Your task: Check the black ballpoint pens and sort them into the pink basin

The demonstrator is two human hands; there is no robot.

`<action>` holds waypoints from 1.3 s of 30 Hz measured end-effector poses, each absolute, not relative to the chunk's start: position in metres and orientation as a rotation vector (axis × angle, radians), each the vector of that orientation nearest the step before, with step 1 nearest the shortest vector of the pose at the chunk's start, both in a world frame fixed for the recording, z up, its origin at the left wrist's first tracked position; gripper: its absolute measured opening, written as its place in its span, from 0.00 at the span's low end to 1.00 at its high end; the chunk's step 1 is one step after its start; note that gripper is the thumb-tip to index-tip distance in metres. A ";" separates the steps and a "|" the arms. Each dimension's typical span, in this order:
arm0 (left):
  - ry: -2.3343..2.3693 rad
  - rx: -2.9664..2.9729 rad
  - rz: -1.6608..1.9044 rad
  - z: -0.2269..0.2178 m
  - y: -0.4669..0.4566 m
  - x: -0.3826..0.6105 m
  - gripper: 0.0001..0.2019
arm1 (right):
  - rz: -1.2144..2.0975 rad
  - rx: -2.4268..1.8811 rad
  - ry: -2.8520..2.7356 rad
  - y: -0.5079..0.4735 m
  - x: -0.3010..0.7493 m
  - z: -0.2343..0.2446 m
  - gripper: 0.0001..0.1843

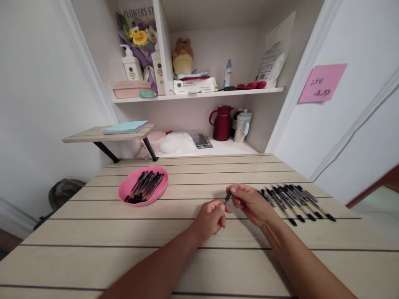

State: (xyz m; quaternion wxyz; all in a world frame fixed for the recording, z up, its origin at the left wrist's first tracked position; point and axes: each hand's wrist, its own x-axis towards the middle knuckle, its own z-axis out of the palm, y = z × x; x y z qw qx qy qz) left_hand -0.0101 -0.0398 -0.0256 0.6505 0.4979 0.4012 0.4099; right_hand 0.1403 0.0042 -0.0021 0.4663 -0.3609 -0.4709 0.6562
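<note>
Between my two hands, above the table middle, is a slim pen (pixel 228 197) with a black grip section. My left hand (pixel 209 220) is closed around its lower end, so most of that part is hidden. At the upper end, the thumb and fingertips of my right hand (pixel 249 203) pinch it. Just beyond my right hand lies a row of several pens (pixel 288 201), side by side with black ends toward me. Farther left, several black pens (pixel 146 185) are heaped in a round pink tray (pixel 122 194).
The slatted wooden table (pixel 118 257) runs to a white shelf unit at the back. A small raised stand (pixel 84 135) with blue paper (pixel 126 126) is at the back left. A red jug (pixel 222 124) and a pale bottle (pixel 241 128) stand on the lower shelf.
</note>
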 end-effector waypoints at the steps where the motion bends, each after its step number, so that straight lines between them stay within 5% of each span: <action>1: 0.913 1.133 0.929 -0.026 -0.040 -0.010 0.18 | 1.593 -0.902 -1.156 0.004 0.140 -0.002 0.14; 31: 0.961 1.184 0.929 -0.020 -0.043 -0.008 0.16 | 1.593 -0.884 -1.165 0.005 0.146 -0.004 0.07; 39: 0.966 1.181 0.932 -0.020 -0.042 -0.009 0.17 | 1.615 -0.866 -1.170 0.007 0.149 -0.006 0.11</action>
